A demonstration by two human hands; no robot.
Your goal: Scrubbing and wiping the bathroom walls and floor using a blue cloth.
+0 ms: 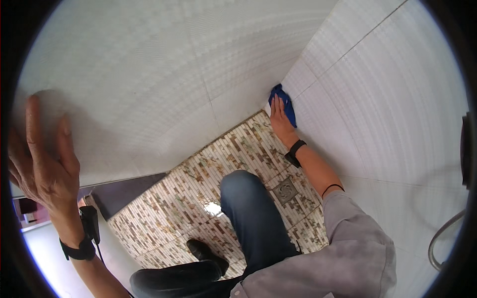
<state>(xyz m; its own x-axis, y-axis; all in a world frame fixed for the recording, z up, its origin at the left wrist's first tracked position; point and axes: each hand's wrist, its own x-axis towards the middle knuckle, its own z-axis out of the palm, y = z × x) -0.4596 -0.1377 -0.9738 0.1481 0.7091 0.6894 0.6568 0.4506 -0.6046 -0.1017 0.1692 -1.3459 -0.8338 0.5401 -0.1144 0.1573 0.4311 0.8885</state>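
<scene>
My right hand lies with its fingers extended on a crumpled blue cloth, pressing it against the white tiled wall low down by the corner. Part of the cloth sticks out beyond the fingertips and along the right side of the hand. At the far left my left hand is raised with its fingers apart against the other white wall, and it holds nothing. Both wrists wear black bands.
Below lies a floor of narrow mosaic-patterned tiles with a square metal drain. A dark threshold strip adjoins the floor at left. At the right edge a curved metal hose hangs near a dark fixture.
</scene>
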